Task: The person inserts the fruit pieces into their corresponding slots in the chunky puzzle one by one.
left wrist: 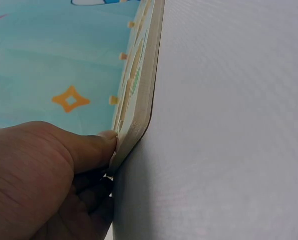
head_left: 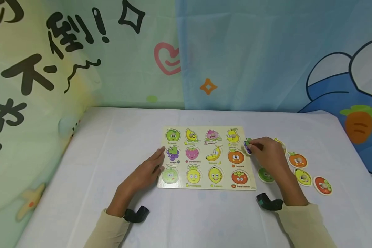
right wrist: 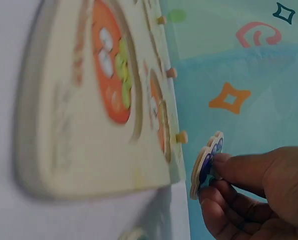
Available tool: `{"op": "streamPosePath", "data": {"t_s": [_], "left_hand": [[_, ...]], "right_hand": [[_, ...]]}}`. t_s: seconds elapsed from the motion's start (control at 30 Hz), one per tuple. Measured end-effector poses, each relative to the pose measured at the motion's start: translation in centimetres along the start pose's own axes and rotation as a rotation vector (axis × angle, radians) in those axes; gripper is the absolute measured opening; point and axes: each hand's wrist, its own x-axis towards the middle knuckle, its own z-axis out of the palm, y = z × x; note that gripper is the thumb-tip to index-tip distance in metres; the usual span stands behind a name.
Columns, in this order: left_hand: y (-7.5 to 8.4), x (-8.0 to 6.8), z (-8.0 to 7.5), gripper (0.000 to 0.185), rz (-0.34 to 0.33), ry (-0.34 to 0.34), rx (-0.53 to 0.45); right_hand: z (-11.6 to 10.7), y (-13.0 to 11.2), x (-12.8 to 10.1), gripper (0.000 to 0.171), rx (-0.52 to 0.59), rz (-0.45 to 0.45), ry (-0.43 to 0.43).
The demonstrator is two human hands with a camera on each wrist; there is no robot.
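My right hand (head_left: 268, 153) pinched the grape piece (head_left: 247, 146) by its peg, just off the board's (head_left: 206, 187) right edge; my left hand (head_left: 147, 172) pressed flat fingers on the left edge; best to keep the board steady and the piece level over its grape slot (head_left: 173, 153).

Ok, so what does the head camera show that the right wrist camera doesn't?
Only the head view shows the left hand resting on the puzzle board's left edge, and the loose fruit pieces lying on the table to the right of the board. Only the right wrist view shows the board's wooden pegs side-on and the piece's thin edge. Both show the right hand pinching the grape piece in its fingers, just off the board's right side.
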Motion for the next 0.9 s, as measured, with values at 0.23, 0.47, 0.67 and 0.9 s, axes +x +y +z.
{"op": "streamPosePath", "data": {"t_s": [0.23,0.47,0.67,0.9], "left_hand": [[0.2,0.0,0.0,0.057,-0.007,0.002,-0.001],[0.2,-0.1,0.0,0.057,-0.013,0.006,-0.007],[0.3,0.0,0.1,0.057,-0.026,-0.006,-0.009],[0.3,0.1,0.1,0.058,-0.053,-0.01,0.005]], "right_hand": [[0.7,-1.2,0.5,0.022,0.114,-0.002,-0.023],[1.4,-2.2,1.2,0.023,0.2,-0.018,-0.096],[2.4,-3.6,1.7,0.021,0.241,0.001,-0.141],[5.0,-5.1,2.1,0.019,0.263,-0.026,-0.18]]}}
